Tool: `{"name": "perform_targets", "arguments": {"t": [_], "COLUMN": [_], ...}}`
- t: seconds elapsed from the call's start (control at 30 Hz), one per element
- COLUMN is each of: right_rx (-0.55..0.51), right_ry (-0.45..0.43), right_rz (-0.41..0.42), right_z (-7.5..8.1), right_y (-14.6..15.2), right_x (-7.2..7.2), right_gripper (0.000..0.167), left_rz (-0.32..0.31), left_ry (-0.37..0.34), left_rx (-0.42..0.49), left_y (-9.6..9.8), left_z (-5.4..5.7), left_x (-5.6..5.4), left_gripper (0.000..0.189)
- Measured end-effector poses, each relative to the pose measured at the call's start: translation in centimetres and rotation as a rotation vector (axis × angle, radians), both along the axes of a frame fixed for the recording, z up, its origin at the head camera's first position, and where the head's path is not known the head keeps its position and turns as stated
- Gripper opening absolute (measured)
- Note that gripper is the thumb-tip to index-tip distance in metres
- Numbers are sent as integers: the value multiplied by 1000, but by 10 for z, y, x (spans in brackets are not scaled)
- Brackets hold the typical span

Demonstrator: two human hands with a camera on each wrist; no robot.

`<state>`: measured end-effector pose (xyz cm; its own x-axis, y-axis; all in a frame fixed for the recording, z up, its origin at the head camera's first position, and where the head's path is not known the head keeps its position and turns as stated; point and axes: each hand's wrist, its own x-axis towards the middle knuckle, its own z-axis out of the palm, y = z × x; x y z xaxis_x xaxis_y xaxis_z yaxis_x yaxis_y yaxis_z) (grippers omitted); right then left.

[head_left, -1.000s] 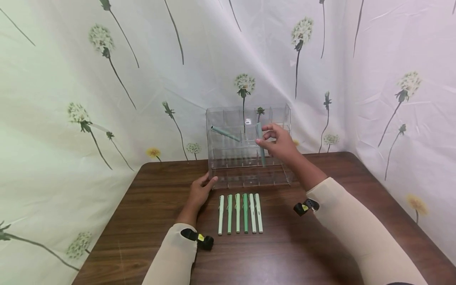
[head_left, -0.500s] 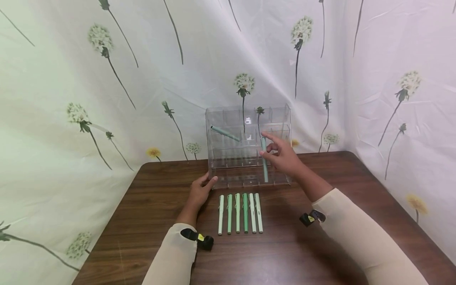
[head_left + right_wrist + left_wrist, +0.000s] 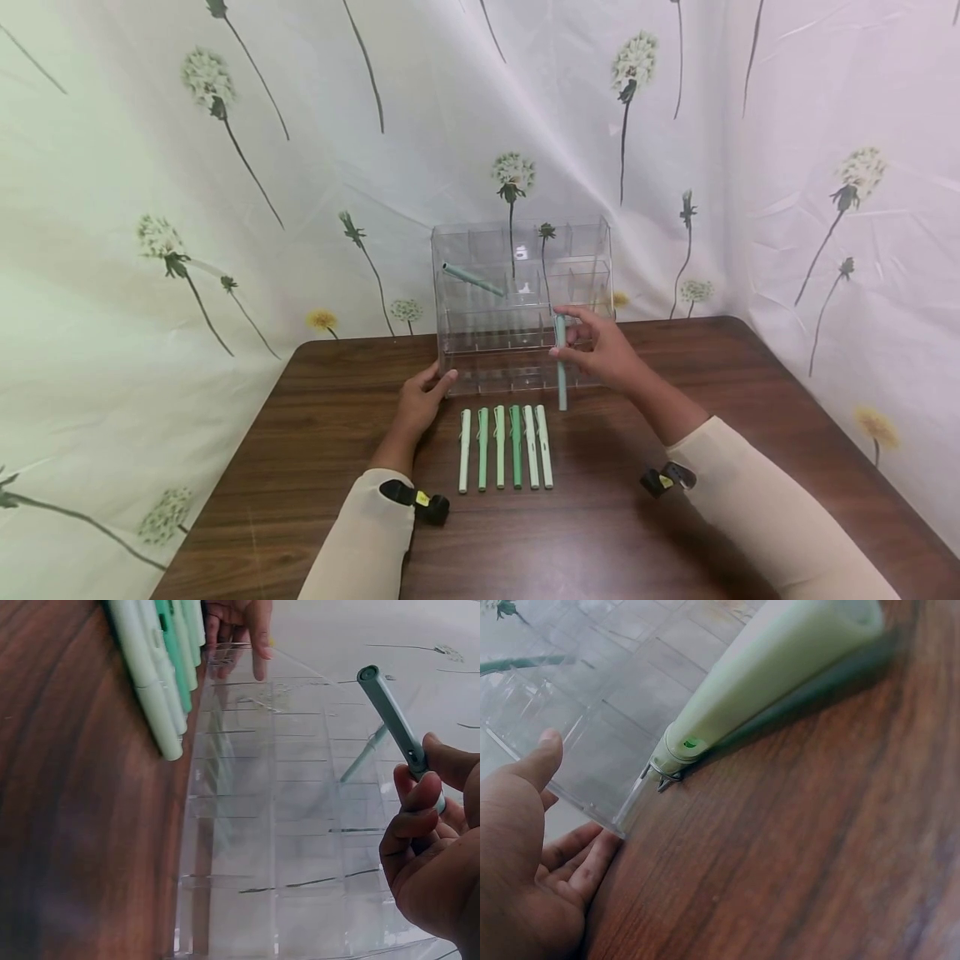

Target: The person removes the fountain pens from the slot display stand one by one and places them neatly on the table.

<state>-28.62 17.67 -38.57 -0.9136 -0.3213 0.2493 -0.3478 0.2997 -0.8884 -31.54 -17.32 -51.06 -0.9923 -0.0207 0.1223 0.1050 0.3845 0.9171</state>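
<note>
In the head view a clear plastic organizer [image 3: 487, 337] with tiered compartments stands at the back of the table. My left hand [image 3: 422, 404] grips its lower left corner, thumb in front and fingers round the side, as the left wrist view shows. Between the thumb and fingertips of my right hand [image 3: 600, 346] is a grey-teal pen [image 3: 562, 375], upright in front of the organizer's right half. Another teal pen [image 3: 472, 279] lies slanted in the upper left of the organizer. In front of the organizer, several green and pale green pens [image 3: 517, 450] lie in a row.
The dark wooden table [image 3: 315, 467] has a floral cloth [image 3: 360, 167] hanging behind it and along the sides. Wrist cameras [image 3: 431, 507] are strapped over both beige sleeves.
My right hand has come down and slightly right with the teal pen, from the organizer's upper rows to its lower front. My left hand keeps its place at the corner.
</note>
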Motion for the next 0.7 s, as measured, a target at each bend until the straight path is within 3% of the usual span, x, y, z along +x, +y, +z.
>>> {"name": "perform_targets", "arguments": {"t": [0.2,0.4,0.7], "right_rx": [59,62,81], "right_ry": [-4,-94,-134], "right_rz": [-31,-17,18], "right_z": [-14,-29,-48], "right_y": [5,8,11], "right_x": [5,10,14], "right_gripper": [77,80,76], "left_rz": [-9,-9,-11], "left_ry": [4,-18,0], "left_rx": [-4,-7,4], "left_y": [0,-1,-1], "left_z": [1,1,1], "left_x": [0,1,1], "left_gripper": [71,74,71]}}
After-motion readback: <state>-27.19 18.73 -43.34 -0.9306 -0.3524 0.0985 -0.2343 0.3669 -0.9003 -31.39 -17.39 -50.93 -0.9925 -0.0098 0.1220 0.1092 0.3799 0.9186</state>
